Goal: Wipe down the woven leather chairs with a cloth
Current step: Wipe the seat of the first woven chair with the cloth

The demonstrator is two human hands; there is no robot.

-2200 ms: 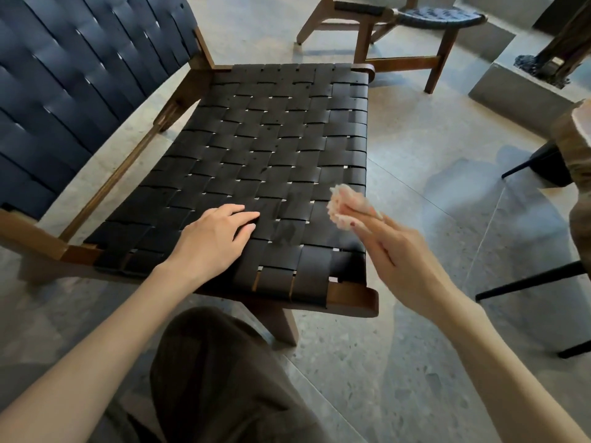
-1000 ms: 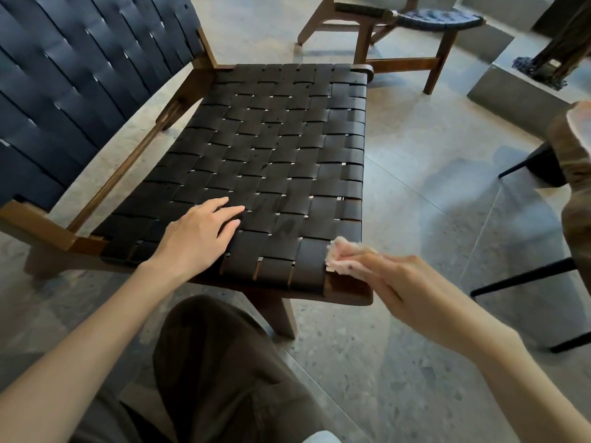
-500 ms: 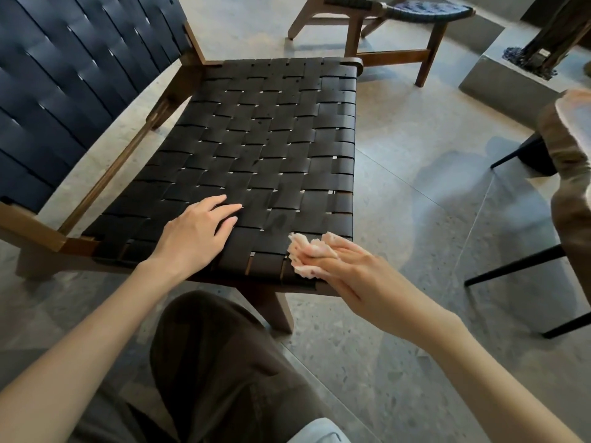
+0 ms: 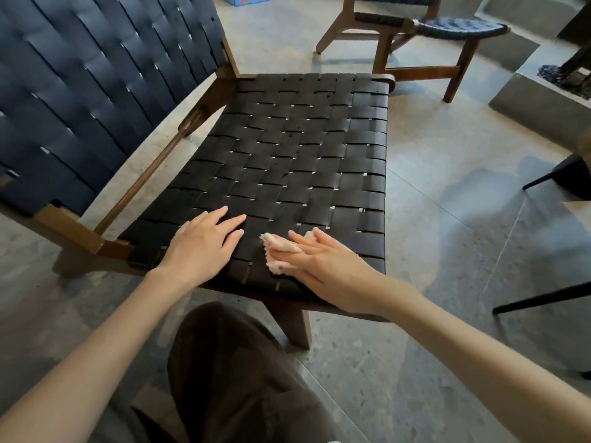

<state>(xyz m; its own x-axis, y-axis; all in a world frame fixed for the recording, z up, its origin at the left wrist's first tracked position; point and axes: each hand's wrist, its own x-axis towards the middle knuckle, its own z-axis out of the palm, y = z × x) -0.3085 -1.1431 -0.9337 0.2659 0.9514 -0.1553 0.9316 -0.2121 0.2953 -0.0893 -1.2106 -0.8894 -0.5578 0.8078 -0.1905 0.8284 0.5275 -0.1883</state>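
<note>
One cloth [image 4: 275, 261] pressed under R hand [image 4: 326, 266] on seat [image 4: 287, 155].

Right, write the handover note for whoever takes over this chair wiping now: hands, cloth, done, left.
Left hand: flat on the woven seat near its front edge, holding nothing.
Right hand: straight fingers press the cloth onto the seat, beside the left hand.
Done: wiping is at the front of the seat; how much is clean does not show.
Left: likely the rest of the seat, the backrest, the second chair behind.

The head-worn camera looks forward and down, close above the chair seat [image 4: 287, 161].
</note>
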